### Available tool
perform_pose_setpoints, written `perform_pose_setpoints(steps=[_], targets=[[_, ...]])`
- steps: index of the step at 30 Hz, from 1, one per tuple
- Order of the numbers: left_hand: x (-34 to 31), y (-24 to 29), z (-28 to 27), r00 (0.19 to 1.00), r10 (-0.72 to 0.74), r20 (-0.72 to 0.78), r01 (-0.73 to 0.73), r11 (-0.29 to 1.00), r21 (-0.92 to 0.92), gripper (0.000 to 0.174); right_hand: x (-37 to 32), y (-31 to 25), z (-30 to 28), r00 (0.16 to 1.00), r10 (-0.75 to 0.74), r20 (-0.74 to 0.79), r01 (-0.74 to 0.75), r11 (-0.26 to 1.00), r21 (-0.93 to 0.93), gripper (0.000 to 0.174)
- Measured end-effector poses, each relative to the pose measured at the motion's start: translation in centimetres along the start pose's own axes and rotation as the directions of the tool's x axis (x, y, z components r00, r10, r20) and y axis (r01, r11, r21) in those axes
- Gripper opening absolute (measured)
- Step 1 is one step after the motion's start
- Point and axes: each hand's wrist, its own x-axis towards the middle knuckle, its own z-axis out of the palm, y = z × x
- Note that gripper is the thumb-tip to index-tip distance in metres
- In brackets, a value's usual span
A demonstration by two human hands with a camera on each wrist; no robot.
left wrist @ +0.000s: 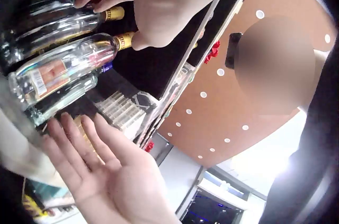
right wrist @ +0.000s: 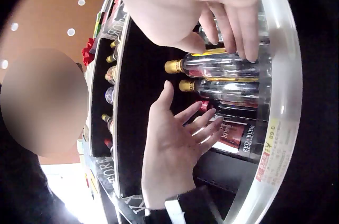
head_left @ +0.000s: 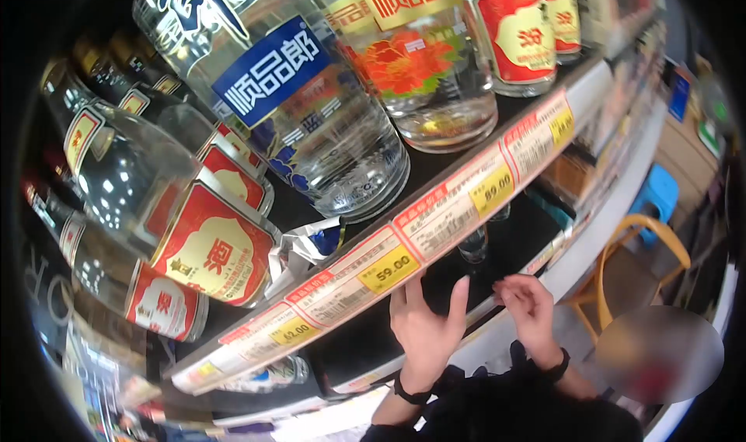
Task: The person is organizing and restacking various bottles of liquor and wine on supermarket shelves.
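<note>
My left hand is raised at the shelf's front edge, its fingertips right at the price strip and its thumb held apart. To its right is my right hand, fingers loosely bent around nothing. In the right wrist view the left hand spreads its fingers in front of the bottles, and the right hand reaches over them from above. Above the strip stand a clear bottle with a blue label, a bottle with a red flower and a bottle with a red-and-cream label.
Crumpled silver foil lies by the shelf edge between bottles. More red-labelled bottles stand farther along. Dark bottles with gold caps lie close to the hands. Beyond the shelf are a wooden chair and a blue stool.
</note>
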Motion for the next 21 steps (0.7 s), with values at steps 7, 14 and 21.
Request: perform_pose_setpoints(steps=[7, 14, 21], targets=[[3.5, 3.6, 6.6, 0.991, -0.129, -0.024, 0.131, 0.978, 0.162, 0.068, 2.4, -1.3, -4.9, 0.991, 0.066, 0.12, -0.07, 0.997, 0.035, 0.024], [4.5, 3.2, 7.8, 0.988, -0.112, -0.103, 0.131, 0.971, 0.202, 0.057, 4.1, -2.4, -7.0, 0.985, 0.077, 0.155, -0.08, 0.997, 0.016, 0.022], [2.6, 3.9, 6.0, 0.934, -0.355, 0.021, 0.348, 0.901, -0.258, 0.049, 5.1, -2.9, -6.1, 0.973, 0.051, 0.224, -0.039, 0.997, -0.06, 0.027]])
